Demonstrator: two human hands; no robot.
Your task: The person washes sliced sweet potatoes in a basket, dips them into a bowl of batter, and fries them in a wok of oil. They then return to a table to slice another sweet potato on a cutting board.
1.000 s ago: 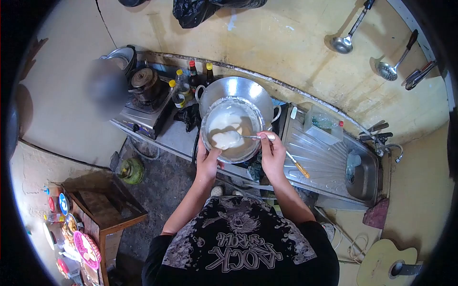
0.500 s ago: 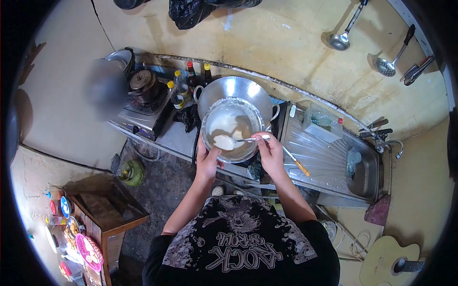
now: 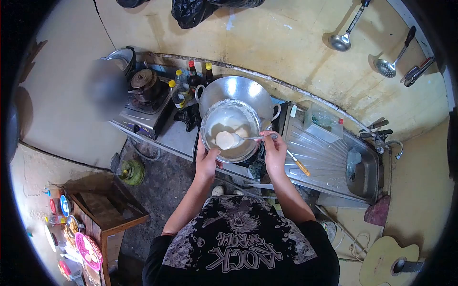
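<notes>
My left hand (image 3: 206, 162) grips the near left rim of a metal bowl (image 3: 206, 125) holding whitish, batter-like liquid. Pinched in my right hand (image 3: 274, 151), at the bowl's right rim, is the handle of a metal spoon (image 3: 255, 138) pointing left over the liquid. Against its head, partly covering it, lies a pale, roundish coated piece (image 3: 225, 140); what it is I cannot make out. Another pale lump (image 3: 242, 132) shows in the liquid. Behind the bowl, partly hidden by it, sits a large two-handled wok (image 3: 237, 88).
Left of the wok are several bottles (image 3: 192, 74), a black plastic bag (image 3: 189, 117) and a stove with a dark kettle (image 3: 144, 80). To the right, a wooden-handled utensil (image 3: 300, 167) lies on the sink's drainboard (image 3: 319, 159). Ladles (image 3: 339, 42) hang on the wall.
My right hand and the spoon have shifted slightly to the right, and the pale coated piece has moved a little with them. My left hand stays on the bowl's rim.
</notes>
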